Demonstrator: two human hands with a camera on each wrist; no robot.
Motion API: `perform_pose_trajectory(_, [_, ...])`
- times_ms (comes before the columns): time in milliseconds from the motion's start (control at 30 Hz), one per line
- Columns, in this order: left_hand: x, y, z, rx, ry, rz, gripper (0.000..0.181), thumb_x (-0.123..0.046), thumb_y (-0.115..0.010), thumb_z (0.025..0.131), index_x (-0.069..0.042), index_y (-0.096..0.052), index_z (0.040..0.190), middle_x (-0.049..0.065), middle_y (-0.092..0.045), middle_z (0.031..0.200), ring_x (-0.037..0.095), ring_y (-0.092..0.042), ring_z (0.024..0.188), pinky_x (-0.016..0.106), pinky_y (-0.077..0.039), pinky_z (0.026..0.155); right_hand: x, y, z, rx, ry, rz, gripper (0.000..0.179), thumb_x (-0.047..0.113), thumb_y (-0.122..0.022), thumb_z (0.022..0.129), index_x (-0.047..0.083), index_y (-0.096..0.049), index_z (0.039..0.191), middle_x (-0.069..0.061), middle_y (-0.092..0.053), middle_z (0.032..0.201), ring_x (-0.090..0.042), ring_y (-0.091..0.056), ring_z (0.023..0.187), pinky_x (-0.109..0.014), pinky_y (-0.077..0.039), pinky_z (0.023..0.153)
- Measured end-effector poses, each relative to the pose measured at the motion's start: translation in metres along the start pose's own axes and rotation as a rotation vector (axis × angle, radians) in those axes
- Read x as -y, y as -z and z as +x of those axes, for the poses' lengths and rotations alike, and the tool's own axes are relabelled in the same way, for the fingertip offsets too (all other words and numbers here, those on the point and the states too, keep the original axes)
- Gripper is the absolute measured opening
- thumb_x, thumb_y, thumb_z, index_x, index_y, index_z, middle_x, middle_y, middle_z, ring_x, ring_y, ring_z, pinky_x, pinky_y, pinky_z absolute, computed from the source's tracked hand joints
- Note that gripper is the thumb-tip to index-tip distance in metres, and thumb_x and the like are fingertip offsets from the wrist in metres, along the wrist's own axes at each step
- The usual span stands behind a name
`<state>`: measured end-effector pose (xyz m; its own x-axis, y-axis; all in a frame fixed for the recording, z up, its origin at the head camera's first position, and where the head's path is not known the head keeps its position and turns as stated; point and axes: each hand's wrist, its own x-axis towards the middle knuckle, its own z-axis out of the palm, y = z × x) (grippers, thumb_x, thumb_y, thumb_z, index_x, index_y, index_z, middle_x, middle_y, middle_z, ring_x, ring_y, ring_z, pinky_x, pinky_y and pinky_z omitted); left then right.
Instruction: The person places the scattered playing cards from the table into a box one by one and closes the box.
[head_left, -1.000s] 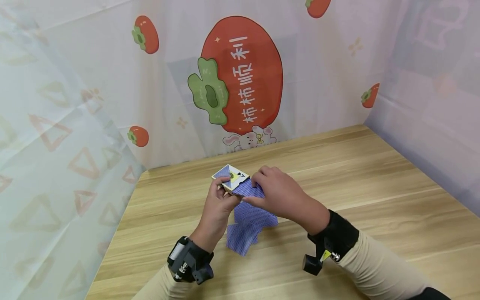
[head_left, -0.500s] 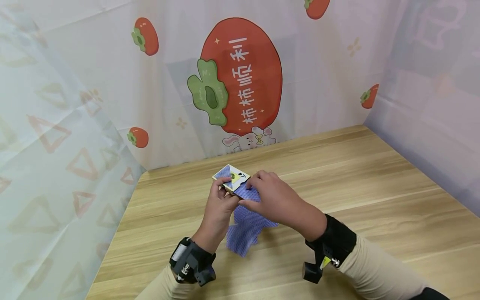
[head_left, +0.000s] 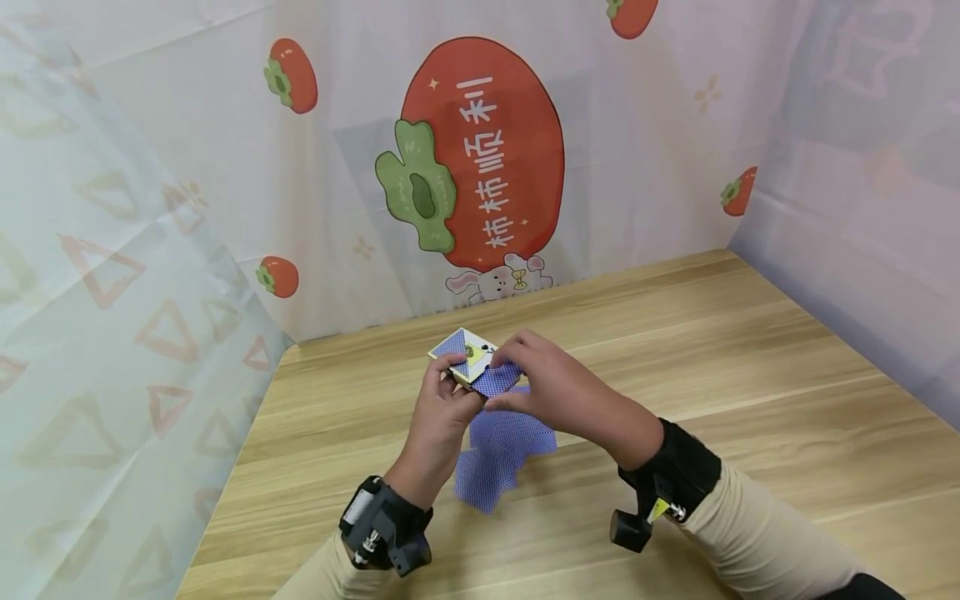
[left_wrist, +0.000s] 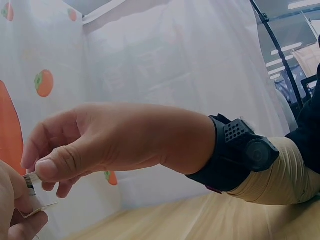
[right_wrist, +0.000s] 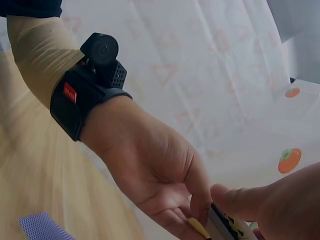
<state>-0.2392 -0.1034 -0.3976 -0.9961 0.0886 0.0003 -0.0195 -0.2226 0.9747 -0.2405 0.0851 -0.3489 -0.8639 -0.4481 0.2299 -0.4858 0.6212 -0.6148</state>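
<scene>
Pinching blue cards (head_left: 497, 382), your right grip (head_left: 564, 385) has come over the card box (head_left: 467, 344) in your left grip (head_left: 441, 417), so they seem partly inside

- Wearing beige close-fitting sleeves (head_left: 765, 521) on both forearms, creasing near the wrists.
- Showing dark outer sleeves (left_wrist: 305, 130) farther up.
- Wearing broad black wrist straps (head_left: 681, 460), one on each arm.
- Carrying black wrist cameras (head_left: 630, 531), with a round lens housing (left_wrist: 261, 154) and a perforated block (left_wrist: 237, 130) facing outward.
- Displaying a silvery screw (head_left: 677, 512) and a yellow label (head_left: 658, 508) at the right wrist.
- Bearing a pale rectangular panel (head_left: 358, 505) and a red tag (right_wrist: 70, 92) with white marks at the left.
</scene>
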Motion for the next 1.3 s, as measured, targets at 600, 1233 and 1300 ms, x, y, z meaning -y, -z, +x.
perform_pose_trajectory(600, [-0.001, -0.001, -0.003, 0.030, -0.009, -0.004, 0.067, 0.017, -0.055, 0.084, -0.010, -0.031, 0.140, 0.019, -0.039, 0.152, 0.030, -0.047, 0.130, 0.028, -0.051, 0.086, -0.014, -0.002, 0.007, -0.113, -0.052, -0.001, 0.027, 0.021, -0.080, 0.088, 0.014, -0.064, 0.109, -0.004, -0.061, 0.112, -0.021, -0.058, 0.099, -0.031, -0.055, 0.080])
perform_pose_trajectory(1233, [0.000, 0.009, -0.003, 0.018, -0.018, 0.008, 0.068, 0.020, -0.054, 0.083, -0.009, -0.031, 0.139, 0.022, -0.032, 0.156, 0.035, -0.040, 0.138, 0.029, -0.051, 0.091, -0.053, 0.021, 0.018, 0.063, -0.133, -0.099, 0.048, 0.027, -0.077, 0.091, 0.010, -0.060, 0.133, -0.011, -0.058, 0.140, -0.032, -0.054, 0.127, -0.050, -0.049, 0.101])
perform_pose_trajectory(1300, [0.000, 0.010, -0.002, 0.017, -0.016, 0.007, 0.068, 0.020, -0.054, 0.082, -0.009, -0.031, 0.139, 0.021, -0.031, 0.157, 0.035, -0.039, 0.139, 0.028, -0.051, 0.091, -0.057, 0.020, 0.019, 0.096, -0.137, -0.109, 0.052, 0.025, -0.077, 0.090, 0.008, -0.058, 0.136, -0.014, -0.056, 0.142, -0.033, -0.051, 0.131, -0.051, -0.047, 0.104])
